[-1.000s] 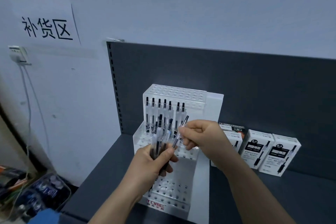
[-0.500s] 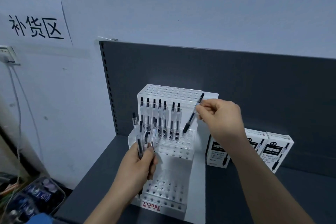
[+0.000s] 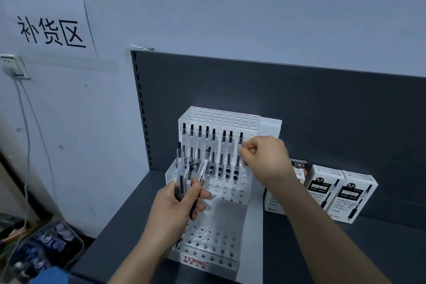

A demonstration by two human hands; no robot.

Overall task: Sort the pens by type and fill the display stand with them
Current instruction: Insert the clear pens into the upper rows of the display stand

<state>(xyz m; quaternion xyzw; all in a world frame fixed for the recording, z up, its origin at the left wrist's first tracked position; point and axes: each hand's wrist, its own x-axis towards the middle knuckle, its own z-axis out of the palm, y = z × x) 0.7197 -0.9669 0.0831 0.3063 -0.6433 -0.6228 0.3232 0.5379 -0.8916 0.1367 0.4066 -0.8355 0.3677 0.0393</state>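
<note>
Since half a second ago, the right hand has lowered its pen upright into the display stand middle tier (rightmost of the row), fingertips pinching it. The left hand grips a bundle of pens awaiting insertion.

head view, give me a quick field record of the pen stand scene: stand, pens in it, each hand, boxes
stand: white tiered plastic display stand with rows of holes, on dark grey shelf
pens in stand: eight clear-barrelled black pens upright in the middle tier; top and bottom tiers look empty
right hand: pinching the rightmost pen, which stands in its hole
left hand: gripping a bundle of clear black pens
boxes: white pen boxes with black labels, right of stand
</note>
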